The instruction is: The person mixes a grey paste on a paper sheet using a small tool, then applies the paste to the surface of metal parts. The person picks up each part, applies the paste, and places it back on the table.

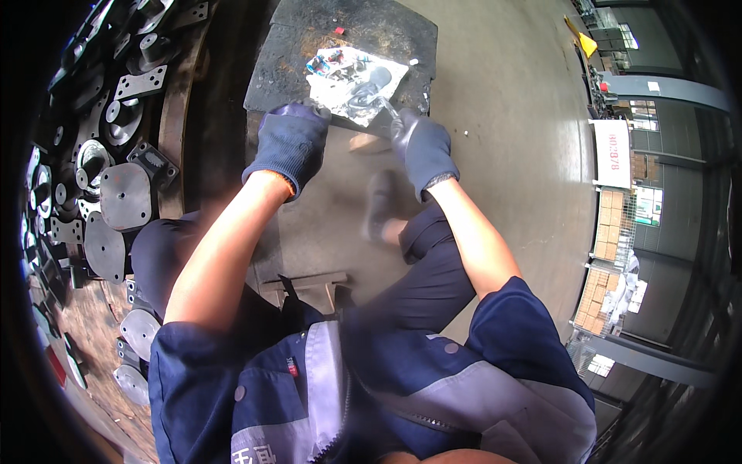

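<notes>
Head view: my dark-blue-gloved right hand pinches a thin grey tool at the grey-smeared white sheet on the black worktable; my dark-blue-gloved left hand is curled, contents indeterminable.

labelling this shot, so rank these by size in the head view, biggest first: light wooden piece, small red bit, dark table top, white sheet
From largest to smallest, as they look:
1. Dark table top
2. White sheet
3. Light wooden piece
4. Small red bit
</notes>
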Available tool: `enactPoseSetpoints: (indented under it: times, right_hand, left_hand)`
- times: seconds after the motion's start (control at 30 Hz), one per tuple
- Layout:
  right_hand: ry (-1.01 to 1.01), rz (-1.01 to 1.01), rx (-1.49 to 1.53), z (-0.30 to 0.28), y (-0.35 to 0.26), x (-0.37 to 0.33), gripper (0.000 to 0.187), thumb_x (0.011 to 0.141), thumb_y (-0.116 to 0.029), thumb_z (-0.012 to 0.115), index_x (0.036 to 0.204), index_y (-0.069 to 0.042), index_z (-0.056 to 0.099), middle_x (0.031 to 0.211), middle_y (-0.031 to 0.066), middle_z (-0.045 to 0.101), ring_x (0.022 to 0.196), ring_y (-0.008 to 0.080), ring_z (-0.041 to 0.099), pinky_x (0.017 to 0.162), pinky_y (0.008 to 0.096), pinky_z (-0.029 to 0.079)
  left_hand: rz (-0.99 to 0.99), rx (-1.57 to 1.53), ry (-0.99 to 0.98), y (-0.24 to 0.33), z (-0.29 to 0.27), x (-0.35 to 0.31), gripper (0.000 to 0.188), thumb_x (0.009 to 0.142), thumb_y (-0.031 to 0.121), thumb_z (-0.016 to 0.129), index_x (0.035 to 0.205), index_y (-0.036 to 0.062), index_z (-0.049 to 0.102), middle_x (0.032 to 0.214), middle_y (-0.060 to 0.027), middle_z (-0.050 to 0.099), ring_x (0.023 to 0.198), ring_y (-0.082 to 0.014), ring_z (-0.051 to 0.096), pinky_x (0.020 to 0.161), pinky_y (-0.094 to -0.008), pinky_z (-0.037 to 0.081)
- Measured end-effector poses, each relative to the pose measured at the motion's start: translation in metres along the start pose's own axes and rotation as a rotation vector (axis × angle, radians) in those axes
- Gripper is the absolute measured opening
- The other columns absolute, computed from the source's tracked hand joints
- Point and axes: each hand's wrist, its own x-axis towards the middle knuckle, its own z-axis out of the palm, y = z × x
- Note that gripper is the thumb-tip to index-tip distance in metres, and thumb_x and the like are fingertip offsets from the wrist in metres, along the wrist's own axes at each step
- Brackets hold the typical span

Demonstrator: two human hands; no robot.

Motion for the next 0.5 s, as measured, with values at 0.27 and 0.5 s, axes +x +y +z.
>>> enactPoseSetpoints:
  times: [0.27, 0.5]
  right_hand:
    - [-0.049, 0.11, 0.658, 0.059, 0.014, 0.002, 0.018, 0.091, -0.02, 0.053, 0.091, -0.004, 0.062, 0.075, 0.018, 0.061, 0.065, 0.0185, 0.046, 0.066, 0.0362, 0.044]
    - [-0.028, -0.028, 0.672, 0.034, -0.001, -0.01, 0.021, 0.094, -0.022, 0.054, 0.091, -0.003, 0.061, 0.071, 0.0169, 0.057, 0.066, 0.0161, 0.046, 0.066, 0.0353, 0.044]
  left_hand:
    - [0.016, 0.015, -0.008, 0.0, 0.002, 0.003, 0.019, 0.08, 0.01, 0.054, 0.096, 0.0108, 0.064, 0.088, -0.0114, 0.067, 0.082, -0.0285, 0.066, 0.067, -0.0407, 0.053]
    - [0.053, -0.006, 0.067, -0.007, 0.014, 0.002, 0.023, 0.08, 0.012, 0.053, 0.102, 0.0115, 0.062, 0.084, -0.0133, 0.066, 0.076, -0.0308, 0.066, 0.062, -0.0432, 0.053]
